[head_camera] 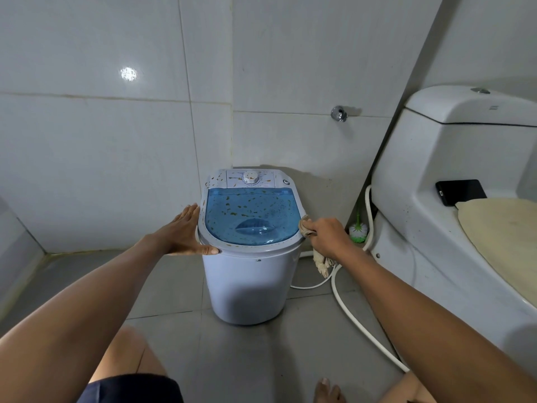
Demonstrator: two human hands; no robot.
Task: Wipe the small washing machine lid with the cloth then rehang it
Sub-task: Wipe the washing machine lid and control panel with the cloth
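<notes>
Small washing machine (pixel 250 274) stands on the tiled floor (pixel 180 289) in the corner, close beside the toilet (pixel 436 175). Its blue see-through lid (pixel 251 218) is shut and speckled all over with orange-brown spots; same spots on the white control panel (pixel 250 178) around the dial (pixel 250 177). Wiping looks not yet started, or barely: lid surface is dirty across.

Left hand (pixel 186 232) is spread wide and flat, palm against the left rim of the machine, thumb lying on the front edge. Likely there to brace the light tub so it won't slide when the cloth pushes. Right hand (pixel 328 235) is closed round a bunched beige cloth (pixel 308 226); one end touches the right edge of the lid, the loose tail hangs below the fist. Judged as the start position for a stroke from the right edge across.

A white hose (pixel 351 312) runs over the floor beside the machine; a green toilet brush (pixel 359 229) sits between machine and toilet. A black phone (pixel 460 191) lies on the toilet ledge, behind the covered seat.

Writing: tiny print round the dial and a small mark on the cistern, both too small to read. No brand legible. No hook or rail for rehanging is in view.
</notes>
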